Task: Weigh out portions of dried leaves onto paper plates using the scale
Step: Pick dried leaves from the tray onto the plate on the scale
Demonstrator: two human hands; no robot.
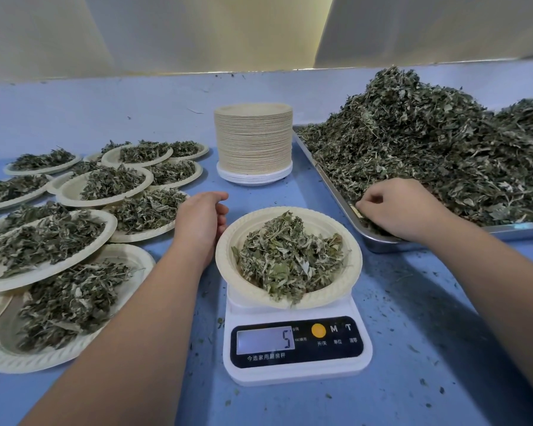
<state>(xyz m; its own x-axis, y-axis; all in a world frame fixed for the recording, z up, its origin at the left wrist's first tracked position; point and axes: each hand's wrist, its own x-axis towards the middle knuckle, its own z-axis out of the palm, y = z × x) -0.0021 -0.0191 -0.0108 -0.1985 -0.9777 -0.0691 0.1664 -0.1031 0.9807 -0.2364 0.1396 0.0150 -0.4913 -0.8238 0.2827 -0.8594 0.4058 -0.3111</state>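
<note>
Nearest, a white scale (296, 348) is set on the blue table (428, 333), and a single digit, 5, is shown on its display (263, 340). A plate (228, 273) is placed on top of the scale, and a portion (286, 259) of dried leaves is piled in its middle.

The left hand (200, 219) is held just beside the left rim of this plate, the palm turned toward the rim. Its fingers (217, 196) are loosely curled and nothing is seen held in them. Whether the rim is touched cannot be told from this angle.

The right hand (394, 210) is laid in the near left corner of a metal tray (520, 230), to the right of the scale. Its fingers (370, 202) are bent down into the leaves (413, 142), and a small amount seems to be pinched between thumb and fingertips, though the tips are partly hidden. The leaves are heaped high in the tray, highest toward its far side.

Small crumbs (413, 348) of leaf are scattered on the table around the scale and tray. To the left of the scale many filled plates (71, 192) are spread, some overlapped by others, each with dried leaves on it. Farther back, between the filled plates and the tray, a tall stack (254, 139) of empty plates is stood. Behind everything, pale wall panels (197, 35) are seen.
</note>
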